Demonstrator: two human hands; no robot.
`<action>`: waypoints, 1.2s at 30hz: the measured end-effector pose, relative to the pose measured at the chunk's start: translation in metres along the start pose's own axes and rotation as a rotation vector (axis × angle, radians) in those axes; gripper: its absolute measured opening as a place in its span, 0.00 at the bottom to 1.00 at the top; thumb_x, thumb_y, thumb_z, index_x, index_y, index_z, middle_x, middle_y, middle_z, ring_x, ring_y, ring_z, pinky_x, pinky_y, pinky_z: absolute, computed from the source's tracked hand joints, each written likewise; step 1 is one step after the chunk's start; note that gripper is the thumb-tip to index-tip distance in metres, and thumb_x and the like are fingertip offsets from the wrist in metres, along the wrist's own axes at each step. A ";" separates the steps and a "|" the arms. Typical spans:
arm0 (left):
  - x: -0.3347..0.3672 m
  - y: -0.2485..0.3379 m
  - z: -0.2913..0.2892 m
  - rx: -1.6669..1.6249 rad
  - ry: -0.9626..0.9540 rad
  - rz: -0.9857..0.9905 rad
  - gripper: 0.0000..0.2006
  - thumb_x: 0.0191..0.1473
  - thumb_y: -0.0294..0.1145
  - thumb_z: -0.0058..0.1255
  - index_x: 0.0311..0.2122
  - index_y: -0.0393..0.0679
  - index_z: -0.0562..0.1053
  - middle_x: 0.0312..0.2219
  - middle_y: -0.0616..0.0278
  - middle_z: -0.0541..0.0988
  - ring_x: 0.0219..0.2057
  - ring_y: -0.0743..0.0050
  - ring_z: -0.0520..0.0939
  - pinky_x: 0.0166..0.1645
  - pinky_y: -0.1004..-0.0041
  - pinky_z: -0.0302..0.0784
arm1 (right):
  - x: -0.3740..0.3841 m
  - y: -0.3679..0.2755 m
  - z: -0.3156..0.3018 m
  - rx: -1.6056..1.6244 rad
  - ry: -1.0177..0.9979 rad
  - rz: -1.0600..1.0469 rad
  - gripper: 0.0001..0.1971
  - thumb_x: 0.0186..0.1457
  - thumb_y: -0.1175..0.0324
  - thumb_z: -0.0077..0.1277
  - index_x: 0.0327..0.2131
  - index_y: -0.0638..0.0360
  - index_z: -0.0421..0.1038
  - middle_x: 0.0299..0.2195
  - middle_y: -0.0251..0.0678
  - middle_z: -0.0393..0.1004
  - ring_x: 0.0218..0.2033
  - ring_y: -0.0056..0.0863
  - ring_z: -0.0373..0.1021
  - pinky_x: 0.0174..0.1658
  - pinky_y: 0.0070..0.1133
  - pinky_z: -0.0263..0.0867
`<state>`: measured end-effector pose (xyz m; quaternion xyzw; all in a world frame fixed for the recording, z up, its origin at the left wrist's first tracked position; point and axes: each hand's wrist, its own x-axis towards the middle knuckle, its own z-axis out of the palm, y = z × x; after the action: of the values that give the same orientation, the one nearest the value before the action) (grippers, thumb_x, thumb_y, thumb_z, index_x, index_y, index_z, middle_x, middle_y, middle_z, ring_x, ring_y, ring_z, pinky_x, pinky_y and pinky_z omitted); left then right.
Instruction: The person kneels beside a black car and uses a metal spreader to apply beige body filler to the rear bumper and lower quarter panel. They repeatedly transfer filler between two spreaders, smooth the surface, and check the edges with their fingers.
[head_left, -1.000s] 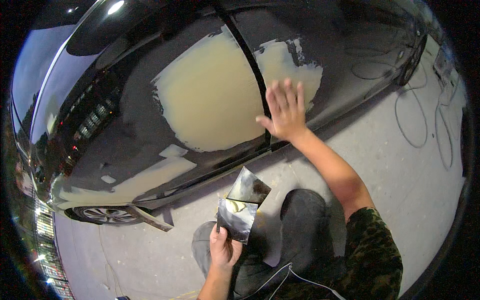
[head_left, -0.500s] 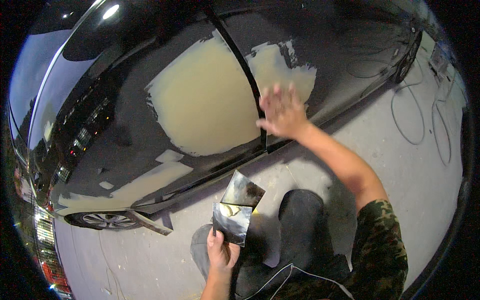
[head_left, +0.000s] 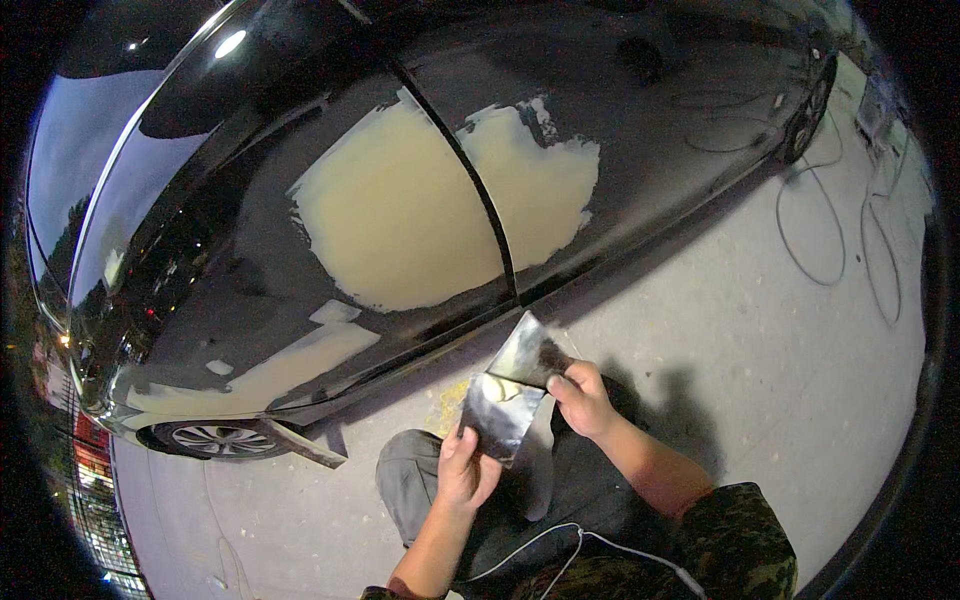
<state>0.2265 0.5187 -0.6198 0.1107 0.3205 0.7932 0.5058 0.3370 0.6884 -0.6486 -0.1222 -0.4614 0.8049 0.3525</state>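
Plate (head_left: 505, 420) gripped in left hand (head_left: 467, 472) beside car (head_left: 660, 180); second plate (head_left: 526, 352), nearer car, gripped in right hand (head_left: 586, 402).

The black car (head_left: 640, 185) is cut off — by the top edge.

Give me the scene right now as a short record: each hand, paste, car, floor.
Left hand: grips nearer plate
Right hand: holds farther plate at its dark corner
Paste: pale, near the nearer plate's upper edge
Car: dark; beige patches either side of panel gap, another above the wheel
Floor: grey; looped cable at right
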 end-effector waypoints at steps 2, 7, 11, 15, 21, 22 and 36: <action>0.007 -0.007 0.011 -0.003 -0.055 -0.016 0.27 0.63 0.36 0.54 0.63 0.38 0.62 0.60 0.54 0.71 0.62 0.57 0.71 0.69 0.54 0.60 | 0.001 -0.011 0.008 0.020 0.209 0.158 0.13 0.63 0.62 0.57 0.38 0.65 0.76 0.34 0.28 0.77 0.34 0.15 0.69 0.38 0.18 0.66; 0.018 -0.012 0.024 0.012 -0.055 0.054 0.22 0.66 0.36 0.51 0.60 0.37 0.65 0.56 0.54 0.75 0.57 0.60 0.76 0.64 0.57 0.69 | 0.008 -0.061 -0.015 0.226 0.460 -0.092 0.13 0.69 0.66 0.44 0.51 0.65 0.65 0.46 0.42 0.75 0.47 0.30 0.73 0.54 0.31 0.69; 0.028 -0.013 0.031 0.106 -0.025 0.160 0.22 0.67 0.35 0.50 0.60 0.31 0.67 0.52 0.54 0.78 0.51 0.68 0.80 0.59 0.67 0.74 | -0.022 -0.097 -0.012 -0.701 0.626 -0.017 0.11 0.66 0.67 0.48 0.42 0.67 0.73 0.39 0.43 0.79 0.40 0.31 0.76 0.46 0.30 0.72; 0.033 -0.018 0.042 0.363 0.049 0.221 0.23 0.68 0.34 0.49 0.62 0.31 0.68 0.52 0.57 0.78 0.51 0.74 0.78 0.58 0.74 0.70 | -0.027 -0.098 0.012 -1.220 0.294 -0.567 0.15 0.54 0.78 0.52 0.46 0.62 0.78 0.44 0.45 0.79 0.45 0.42 0.77 0.50 0.31 0.72; 0.032 -0.020 0.057 0.720 -0.014 0.323 0.23 0.69 0.33 0.47 0.64 0.31 0.66 0.54 0.58 0.76 0.52 0.75 0.75 0.59 0.74 0.68 | -0.012 -0.074 0.030 -1.093 0.204 -0.714 0.21 0.45 0.86 0.53 0.46 0.62 0.79 0.44 0.42 0.80 0.44 0.42 0.78 0.48 0.31 0.74; 0.033 -0.016 0.059 0.734 0.003 0.303 0.23 0.69 0.32 0.47 0.64 0.31 0.66 0.55 0.56 0.76 0.53 0.74 0.75 0.60 0.74 0.68 | -0.011 -0.070 0.031 -1.071 0.195 -0.712 0.21 0.45 0.87 0.54 0.45 0.62 0.79 0.43 0.42 0.81 0.42 0.41 0.78 0.46 0.30 0.75; 0.011 0.079 -0.016 0.417 0.179 0.532 0.22 0.66 0.35 0.52 0.59 0.34 0.66 0.50 0.56 0.78 0.48 0.64 0.81 0.54 0.64 0.77 | 0.109 -0.081 0.007 -0.742 0.841 -0.726 0.13 0.66 0.72 0.46 0.49 0.67 0.75 0.45 0.46 0.78 0.47 0.39 0.75 0.52 0.29 0.68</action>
<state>0.1553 0.4991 -0.5846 0.2213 0.4787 0.8212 0.2180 0.2912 0.7845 -0.5639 -0.3758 -0.5427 0.3071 0.6855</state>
